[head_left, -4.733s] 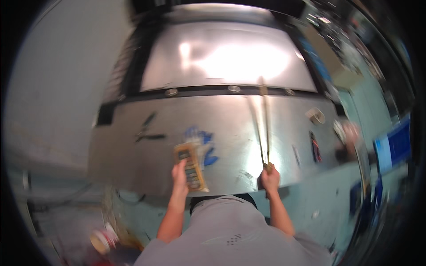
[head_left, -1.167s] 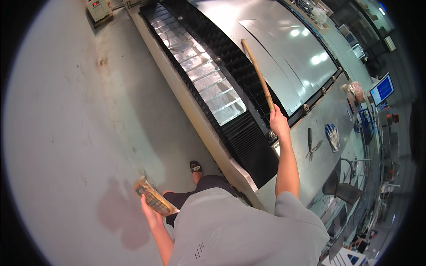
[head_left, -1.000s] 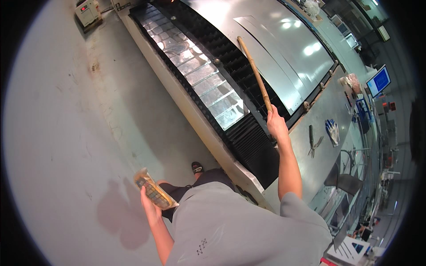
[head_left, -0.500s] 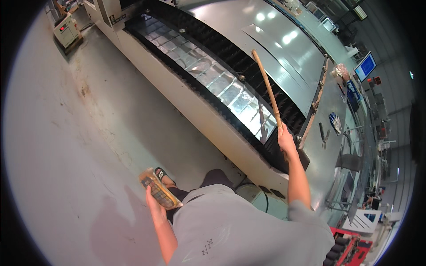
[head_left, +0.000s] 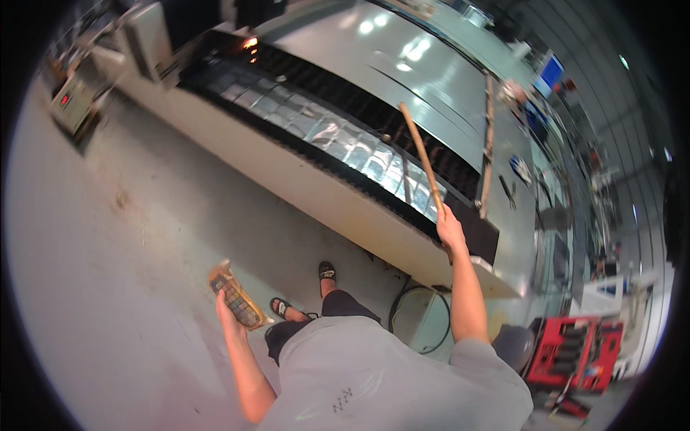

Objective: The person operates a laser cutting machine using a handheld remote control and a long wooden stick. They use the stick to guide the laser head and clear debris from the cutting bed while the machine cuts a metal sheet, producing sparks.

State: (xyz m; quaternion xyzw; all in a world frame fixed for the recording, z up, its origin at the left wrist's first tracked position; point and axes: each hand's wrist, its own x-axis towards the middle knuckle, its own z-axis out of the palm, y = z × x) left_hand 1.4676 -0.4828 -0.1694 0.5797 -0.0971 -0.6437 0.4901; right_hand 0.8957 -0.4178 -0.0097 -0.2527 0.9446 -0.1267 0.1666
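My left hand (head_left: 227,313) is closed around a handheld keypad controller (head_left: 243,304) in a yellowed clear plastic wrap, held low over the floor. In my right hand (head_left: 451,230) is the lower end of a long wooden stick (head_left: 422,152). The stick slants up and away over the near right part of a cutting machine's bed. Below it, shiny sheet metal (head_left: 338,138) marked into rectangles lies along the dark slatted bed (head_left: 460,168). Orange sparks (head_left: 250,44) glow at the bed's far left end.
The machine's pale side wall (head_left: 273,159) runs diagonally before me. Pliers (head_left: 508,191) and a glove (head_left: 520,170) lie on the metal surface at the right. A red tool case (head_left: 573,352) and a looped black hose (head_left: 394,310) are near my right side. A boxy unit (head_left: 72,104) stands far left.
Orange sparks now show at the bed's far left end. My view has shifted, bringing both feet and more of the red case into sight. Both hands keep their holds.
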